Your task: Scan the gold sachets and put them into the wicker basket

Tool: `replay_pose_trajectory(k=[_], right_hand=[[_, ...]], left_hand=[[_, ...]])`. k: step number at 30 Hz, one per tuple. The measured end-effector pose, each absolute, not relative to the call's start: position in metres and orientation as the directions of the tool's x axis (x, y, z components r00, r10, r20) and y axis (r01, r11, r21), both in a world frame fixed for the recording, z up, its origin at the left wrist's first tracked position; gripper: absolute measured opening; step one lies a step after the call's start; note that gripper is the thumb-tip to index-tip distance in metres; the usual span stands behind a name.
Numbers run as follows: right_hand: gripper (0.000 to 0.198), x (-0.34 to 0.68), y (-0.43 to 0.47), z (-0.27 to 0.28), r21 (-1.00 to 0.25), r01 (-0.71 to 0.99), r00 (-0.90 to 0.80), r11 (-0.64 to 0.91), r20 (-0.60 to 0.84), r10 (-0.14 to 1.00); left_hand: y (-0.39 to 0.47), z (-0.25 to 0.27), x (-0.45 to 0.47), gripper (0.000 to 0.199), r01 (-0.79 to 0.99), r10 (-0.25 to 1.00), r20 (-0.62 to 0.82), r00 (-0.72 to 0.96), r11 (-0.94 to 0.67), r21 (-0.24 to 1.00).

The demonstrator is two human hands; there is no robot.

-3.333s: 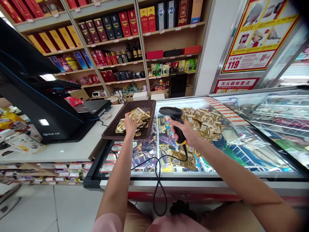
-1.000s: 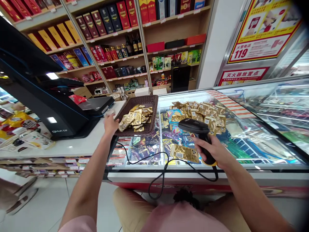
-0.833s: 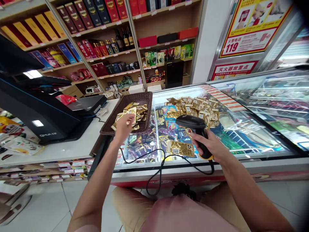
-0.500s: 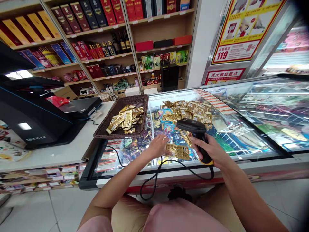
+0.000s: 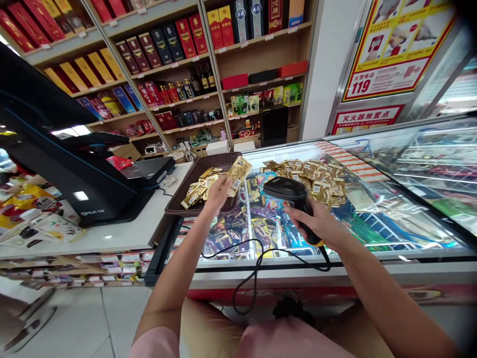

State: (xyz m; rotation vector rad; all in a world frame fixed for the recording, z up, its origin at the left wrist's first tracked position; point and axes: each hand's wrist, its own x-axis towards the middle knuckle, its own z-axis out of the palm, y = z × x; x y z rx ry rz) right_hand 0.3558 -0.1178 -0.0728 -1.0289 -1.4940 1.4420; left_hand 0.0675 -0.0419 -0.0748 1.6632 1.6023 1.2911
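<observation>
In my left hand (image 5: pixel 219 193) is a gold foil packet (image 5: pixel 239 171), held over the right side of a brown woven basket (image 5: pixel 173 206). Several more gold packets (image 5: pixel 199 191) lie inside that basket. My right hand (image 5: pixel 316 219) is wrapped round the grip of a black barcode scanner (image 5: pixel 286 189), its head pointing left above the freezer's glass top. Behind the scanner a loose pile of gold packets (image 5: pixel 320 179) rests on the glass. The scanner's black cable (image 5: pixel 257 271) loops over the front edge.
A chest freezer (image 5: pixel 276 271) with a glass top (image 5: pixel 395 214) spans the front. To the left a black scale with a screen post (image 5: pixel 100 184) stands on a white counter (image 5: pixel 130 231). Shelves of boxes (image 5: pixel 179 37) line the back wall. A person's foot (image 5: pixel 32 328) shows at lower left.
My left hand has moved up and left from the glass to the basket, carrying a gold packet. The scanner stays in my right hand. The view has shifted somewhat left.
</observation>
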Motion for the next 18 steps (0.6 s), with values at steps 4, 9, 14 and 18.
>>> replay_pose_trajectory(k=[4,9,14,18], right_hand=[[0.042,0.337,-0.116,-0.06,-0.992,0.071,-0.442,0.101,0.06,0.895],[0.038,0.315,-0.117,-0.057,-0.993,0.039,-0.548,0.111,0.072,0.834],[0.035,0.306,-0.117,-0.063,-0.995,0.038,-0.579,0.092,0.054,0.814],[0.036,0.306,-0.114,-0.066,-0.997,0.004,-0.581,0.073,0.057,0.812]], left_hand=[[-0.034,-0.058,0.031,0.048,0.401,0.941,0.258,-0.217,-0.155,0.903],[-0.038,-0.062,0.016,0.059,0.325,0.939,0.214,-0.269,-0.121,0.938],[-0.038,-0.066,0.014,0.058,0.297,0.942,0.182,-0.281,-0.095,0.95],[-0.033,-0.069,0.015,0.058,0.3,0.948,0.176,-0.267,-0.092,0.95]])
